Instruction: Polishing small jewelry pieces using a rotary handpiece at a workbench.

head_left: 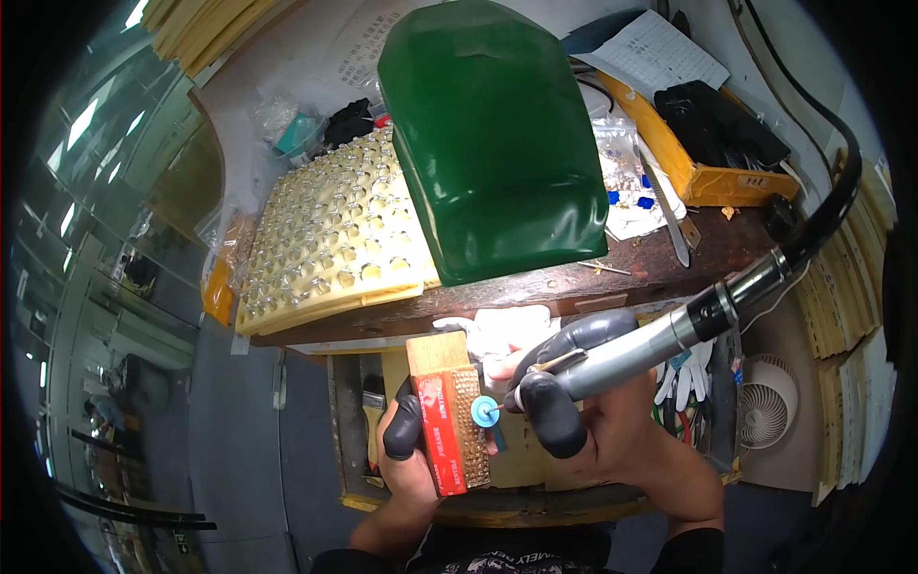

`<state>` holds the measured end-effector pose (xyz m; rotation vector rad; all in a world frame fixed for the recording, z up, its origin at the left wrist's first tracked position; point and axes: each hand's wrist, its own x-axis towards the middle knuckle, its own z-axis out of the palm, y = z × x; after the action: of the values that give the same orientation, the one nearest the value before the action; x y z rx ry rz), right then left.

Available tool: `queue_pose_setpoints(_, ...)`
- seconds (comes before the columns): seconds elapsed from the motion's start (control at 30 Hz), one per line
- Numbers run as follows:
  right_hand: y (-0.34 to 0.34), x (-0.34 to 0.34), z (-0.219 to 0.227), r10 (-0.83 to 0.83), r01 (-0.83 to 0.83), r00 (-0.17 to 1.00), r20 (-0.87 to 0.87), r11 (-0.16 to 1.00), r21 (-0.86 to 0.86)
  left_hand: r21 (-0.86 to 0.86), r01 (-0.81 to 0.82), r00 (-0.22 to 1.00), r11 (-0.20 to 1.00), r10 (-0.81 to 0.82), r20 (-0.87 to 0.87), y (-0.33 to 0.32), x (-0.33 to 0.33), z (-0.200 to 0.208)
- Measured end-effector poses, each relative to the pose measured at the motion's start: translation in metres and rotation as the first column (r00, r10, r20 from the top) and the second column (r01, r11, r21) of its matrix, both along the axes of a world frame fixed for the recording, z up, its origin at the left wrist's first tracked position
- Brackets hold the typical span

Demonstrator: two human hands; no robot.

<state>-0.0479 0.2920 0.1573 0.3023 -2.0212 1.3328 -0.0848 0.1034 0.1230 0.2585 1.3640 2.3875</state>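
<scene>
My left hand [405, 448], with a black finger cot on the thumb, is closed round a wooden block [437, 352]. Red tape [442, 435] covers one face of it, and rows of small gold-coloured studs [469, 407] run along the adjoining face. In my right hand [564, 407], whose thumb and finger also wear black cots, is a silver rotary handpiece [636, 362]. Its small light-blue disc [485, 411] lies over the studded face; whether it touches cannot be made out. The fingers behind the block are partly hidden.
A green lamp hood [502, 143] overhangs the bench beside a pale tray [335, 230] of small round clear pieces. Right of it lie a metal file [666, 212] and a yellow box [684, 172]. Under my hands is an open drawer [516, 507]; a white fan [767, 402] stands right.
</scene>
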Motion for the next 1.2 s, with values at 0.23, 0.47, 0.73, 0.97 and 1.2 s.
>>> queue_pose_setpoints(0.23,0.002,0.0,-0.004,0.021,-0.02,1.0,0.021,0.999,-0.032,0.162,0.053,0.984,0.985,-0.079,0.161,0.0,-0.003,0.004)
queue_pose_setpoints(0.47,0.004,0.0,-0.009,0.048,-0.048,0.999,0.022,0.999,-0.011,0.224,0.131,0.983,0.966,-0.155,0.094,-0.001,-0.005,0.0)
queue_pose_setpoints(0.73,0.0,0.0,0.002,0.06,-0.059,0.998,0.036,0.998,-0.037,0.139,0.07,0.994,0.988,-0.081,0.073,0.0,-0.002,0.003)
queue_pose_setpoints(0.97,0.0,-0.001,0.006,0.1,-0.091,0.992,0.072,0.988,-0.125,-0.004,0.086,0.994,0.996,-0.086,-0.063,0.001,-0.002,0.004)
queue_pose_setpoints(1.2,-0.003,0.001,0.011,0.13,-0.097,0.978,0.165,0.976,-0.197,-0.1,0.066,0.991,0.993,-0.078,-0.113,0.0,0.002,0.01)
